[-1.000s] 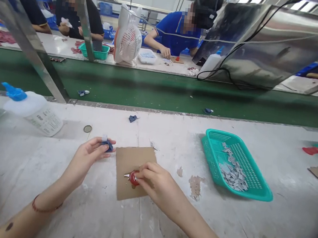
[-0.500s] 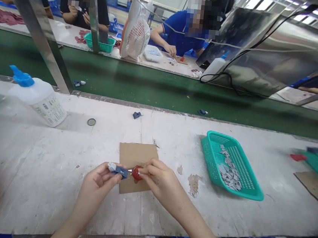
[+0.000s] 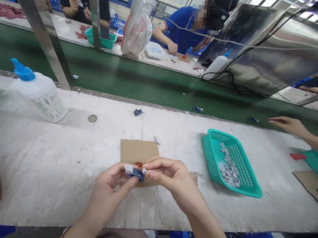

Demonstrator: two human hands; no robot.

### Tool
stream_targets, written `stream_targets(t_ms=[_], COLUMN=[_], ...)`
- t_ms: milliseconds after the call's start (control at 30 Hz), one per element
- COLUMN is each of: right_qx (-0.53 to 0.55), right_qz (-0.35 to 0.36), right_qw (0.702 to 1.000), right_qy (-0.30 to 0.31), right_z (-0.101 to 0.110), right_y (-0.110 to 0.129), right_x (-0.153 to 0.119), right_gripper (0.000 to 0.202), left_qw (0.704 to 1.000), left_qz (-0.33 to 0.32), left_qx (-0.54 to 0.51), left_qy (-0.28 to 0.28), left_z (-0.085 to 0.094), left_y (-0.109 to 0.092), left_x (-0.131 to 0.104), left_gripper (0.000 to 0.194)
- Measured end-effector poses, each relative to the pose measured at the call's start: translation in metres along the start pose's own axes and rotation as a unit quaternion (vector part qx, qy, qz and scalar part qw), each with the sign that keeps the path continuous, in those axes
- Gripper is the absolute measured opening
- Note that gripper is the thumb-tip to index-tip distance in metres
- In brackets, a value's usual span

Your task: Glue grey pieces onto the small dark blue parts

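My left hand [image 3: 114, 184] pinches a small dark blue piece [image 3: 138, 174] with a whitish part at its left end. Between the thumb and fingers of my right hand [image 3: 172, 179] is a small light grey piece [image 3: 144, 171], held against the blue piece's right end. Both hands are over a square of brown cardboard [image 3: 138, 151] on the worktable. Just behind the blue piece a bit of a red cap-like object [image 3: 138, 164] shows on the cardboard; the rest of it is hidden.
A green basket [image 3: 234, 163] of small grey pieces stands right. At left are a white bottle with a blue nozzle [image 3: 40, 95] and a bottle cap [image 3: 92, 118]. Another blue piece [image 3: 138, 112] lies near the green belt [image 3: 140, 77]. A co-worker's hand [image 3: 291, 127] reaches in from the right.
My left hand has moved right with the blue piece. My right hand has lifted off the red object and now holds the grey piece at the blue one. A co-worker's hand has reached over the belt.
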State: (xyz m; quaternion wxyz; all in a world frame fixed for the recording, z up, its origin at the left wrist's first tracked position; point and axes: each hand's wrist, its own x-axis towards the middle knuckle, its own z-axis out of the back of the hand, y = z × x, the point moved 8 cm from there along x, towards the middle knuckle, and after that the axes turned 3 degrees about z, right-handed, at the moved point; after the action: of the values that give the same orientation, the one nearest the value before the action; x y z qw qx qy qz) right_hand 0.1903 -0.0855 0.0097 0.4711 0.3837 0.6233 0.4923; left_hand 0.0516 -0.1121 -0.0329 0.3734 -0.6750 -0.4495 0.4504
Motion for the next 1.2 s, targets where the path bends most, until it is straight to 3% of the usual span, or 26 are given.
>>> stream_targets(t_ms=[467,667,833,933,1100,1200], right_qx=[-0.096,0.053,0.083,0.103,0.161,0.163], right_qz=[0.037,-0.047,-0.021,-0.028,-0.016,-0.02], right_qw=[0.995,0.994,0.993,0.989,0.986,0.986], right_qy=[0.0,0.079,0.084,0.098,0.039,0.004], right_z=[-0.01,-0.019,-0.031,-0.046,-0.051,-0.049], right_y=[0.017,-0.001,-0.005,-0.011,-0.016,-0.018], right_x=[-0.007,-0.01,-0.015,-0.017,-0.013,-0.012], right_gripper=[0.005,0.024,0.041,0.038,0.031,0.029], left_qw=[0.999,0.995,0.988,0.992,0.987,0.988], left_qz=[-0.007,-0.062,-0.106,-0.092,-0.113,-0.102], left_qx=[0.027,0.077,0.114,0.092,0.106,0.111], left_qy=[-0.016,-0.012,-0.01,0.003,-0.042,-0.039], left_z=[0.0,0.001,-0.001,-0.005,-0.003,-0.006], left_y=[-0.001,-0.012,-0.025,-0.022,-0.022,-0.019], left_x=[-0.008,-0.013,-0.012,-0.011,-0.012,-0.011], left_gripper=[0.02,0.013,0.011,0.01,0.013,0.013])
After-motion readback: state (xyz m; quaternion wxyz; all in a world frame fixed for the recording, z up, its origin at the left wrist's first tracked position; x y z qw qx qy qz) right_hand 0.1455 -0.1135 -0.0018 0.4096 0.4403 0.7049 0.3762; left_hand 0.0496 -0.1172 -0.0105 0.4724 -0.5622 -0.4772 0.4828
